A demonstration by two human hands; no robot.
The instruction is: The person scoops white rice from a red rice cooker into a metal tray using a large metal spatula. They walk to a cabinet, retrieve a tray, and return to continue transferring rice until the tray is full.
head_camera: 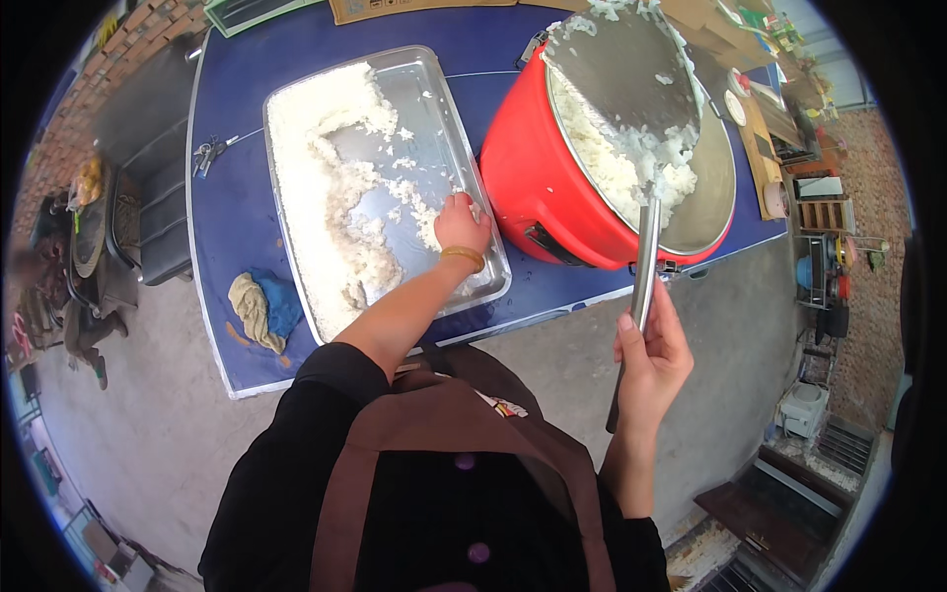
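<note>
My left hand (463,226) reaches into a rectangular metal tray (418,85), at the inner side of its right wall, touching loose cooked rice there. Its fingertips are partly hidden, so I cannot tell whether they hold any. White rice (296,192) lies thick along the tray's left side and thins to scattered clumps on the right. My right hand (655,355) grips the metal handle of a large round ladle (629,81). Rice sticks to the ladle's rim and near its handle joint. The ladle is over the mouth of a red insulated pot (518,155), which holds more rice (581,129).
The blue tabletop (229,81) bears keys (211,154) and a crumpled beige-and-blue cloth (266,307) left of the tray. Cardboard (422,10) lies along the far edge. A wooden board (755,152) is right of the pot. A black seat (166,222) stands left of the table.
</note>
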